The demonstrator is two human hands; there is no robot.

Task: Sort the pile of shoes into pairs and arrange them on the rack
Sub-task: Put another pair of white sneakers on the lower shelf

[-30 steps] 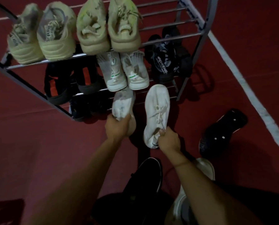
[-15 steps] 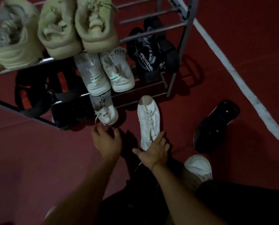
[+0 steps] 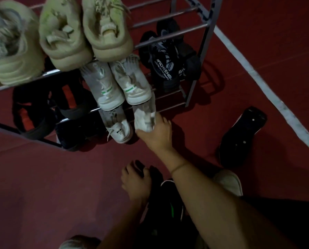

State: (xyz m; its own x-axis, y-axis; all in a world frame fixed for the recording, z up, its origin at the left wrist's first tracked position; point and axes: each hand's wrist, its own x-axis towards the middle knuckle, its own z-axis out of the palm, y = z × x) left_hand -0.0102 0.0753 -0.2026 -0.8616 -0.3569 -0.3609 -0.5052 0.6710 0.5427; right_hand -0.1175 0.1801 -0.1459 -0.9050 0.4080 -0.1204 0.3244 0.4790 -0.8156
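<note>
The right hand (image 3: 156, 134) reaches forward to the bottom tier of the grey metal bar shoe rack (image 3: 206, 26), its fingers and thumb wrapped round the heel of a white lace-up canvas sneaker (image 3: 144, 115) whose toe is already tucked under the shelf above. From my remote seat I see its partner, a second white canvas sneaker (image 3: 118, 129), lying just beside it on the left, heel outward with a lace trailing onto the dark red floor (image 3: 42, 177). The left hand (image 3: 134, 182) sits low and near the body, fingers curled over the toe of a black sneaker with a white sole edge and a green flash (image 3: 169, 200); in this dim light I cannot be sure how firmly it grips. On the middle tier stands a pair of white trainers with green heel lettering (image 3: 121, 87), with black patterned sandals (image 3: 165, 63) to their right and black-and-red shoes (image 3: 37, 112) to their left. Pale yellow-green chunky sneakers (image 3: 83, 31) fill the top tier. Well apart on the floor at right lies a single black shoe, sole up (image 3: 241, 135), beside a white painted floor line (image 3: 268, 87). A pale shoe (image 3: 231, 182) shows just behind my right forearm
</note>
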